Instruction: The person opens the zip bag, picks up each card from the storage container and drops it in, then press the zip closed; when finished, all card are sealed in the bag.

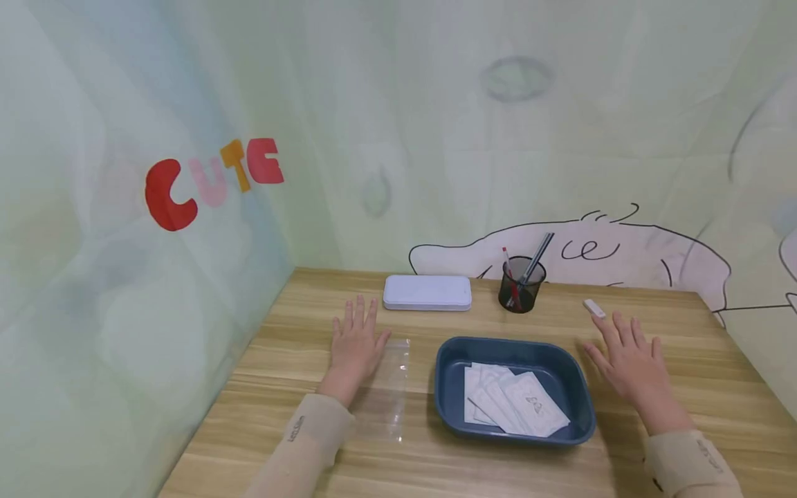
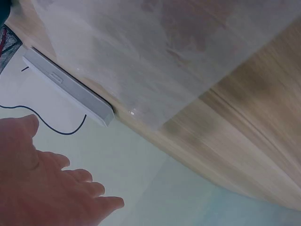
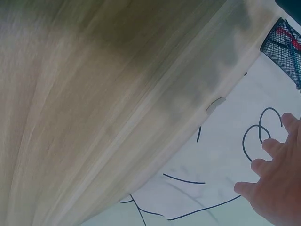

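My left hand (image 1: 355, 349), fingers straight and spread, is beside and partly over a clear plastic bag (image 1: 392, 394) lying flat on the table; whether it touches the bag I cannot tell. To the right of the bag is a dark blue tray (image 1: 507, 349), in which several flat white packets (image 1: 517, 404) lie overlapping. My right hand (image 1: 631, 360) is right of the tray with fingers spread, near a small white oblong object (image 1: 594, 308). Both wrist views show a bare hand, left (image 2: 56, 179) and right (image 3: 277, 179), holding nothing.
A flat white box (image 1: 427, 293) lies at the back of the wood-grain table (image 1: 280, 360). A black mesh pen cup (image 1: 521, 294) holding pens stands right of it. Printed cloth walls (image 1: 349, 138) rise at the left and back table edges.
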Motion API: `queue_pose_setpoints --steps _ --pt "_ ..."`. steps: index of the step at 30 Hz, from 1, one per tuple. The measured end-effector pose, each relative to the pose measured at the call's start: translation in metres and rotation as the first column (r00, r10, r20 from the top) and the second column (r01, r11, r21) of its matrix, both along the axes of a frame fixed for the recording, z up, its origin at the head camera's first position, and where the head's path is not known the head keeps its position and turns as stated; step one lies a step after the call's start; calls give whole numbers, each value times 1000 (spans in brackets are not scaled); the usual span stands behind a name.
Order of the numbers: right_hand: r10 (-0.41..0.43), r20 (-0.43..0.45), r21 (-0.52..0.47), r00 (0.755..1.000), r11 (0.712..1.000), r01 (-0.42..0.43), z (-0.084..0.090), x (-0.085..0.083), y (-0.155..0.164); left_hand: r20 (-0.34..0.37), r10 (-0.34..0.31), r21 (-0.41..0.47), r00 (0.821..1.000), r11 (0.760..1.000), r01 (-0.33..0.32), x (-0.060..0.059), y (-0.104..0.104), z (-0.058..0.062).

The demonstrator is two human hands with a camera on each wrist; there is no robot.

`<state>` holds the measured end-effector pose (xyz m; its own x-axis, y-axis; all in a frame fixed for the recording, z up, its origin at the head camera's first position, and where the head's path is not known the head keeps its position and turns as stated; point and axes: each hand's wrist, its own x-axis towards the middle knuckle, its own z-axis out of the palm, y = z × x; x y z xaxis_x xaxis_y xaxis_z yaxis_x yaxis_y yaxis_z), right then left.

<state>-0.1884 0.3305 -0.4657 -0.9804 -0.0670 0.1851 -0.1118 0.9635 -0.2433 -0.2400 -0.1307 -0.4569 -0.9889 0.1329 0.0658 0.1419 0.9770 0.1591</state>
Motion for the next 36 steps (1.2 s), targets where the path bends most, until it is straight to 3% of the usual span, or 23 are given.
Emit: queue_pose_setpoints --steps 14,20,24,27,30,33,36 --pt "-3 -14 -89 1000 996 2 13 3 -1 2 1 63 1000 998 -1 -7 -1 -2" --pt "65 -6 -131 998 989 -65 37 1 -18 -36 12 162 999 987 -6 -7 -1 6" --pt "117 62 -151 991 983 -106 63 1 -45 -78 25 246 997 969 -5 -8 -2 11" --pt "171 121 -222 978 965 -142 80 3 -72 -92 37 336 995 942 -4 -8 -4 13" --pt "234 132 -326 963 928 -180 86 6 -102 -79 57 452 995 892 -15 -7 -8 15" --pt "310 115 -465 944 856 -225 84 8 -134 -42 76 572 996 819 -38 -4 -15 18" --pt "374 131 -618 918 755 -220 79 8 -168 14 81 678 997 732 -69 -2 -23 20"
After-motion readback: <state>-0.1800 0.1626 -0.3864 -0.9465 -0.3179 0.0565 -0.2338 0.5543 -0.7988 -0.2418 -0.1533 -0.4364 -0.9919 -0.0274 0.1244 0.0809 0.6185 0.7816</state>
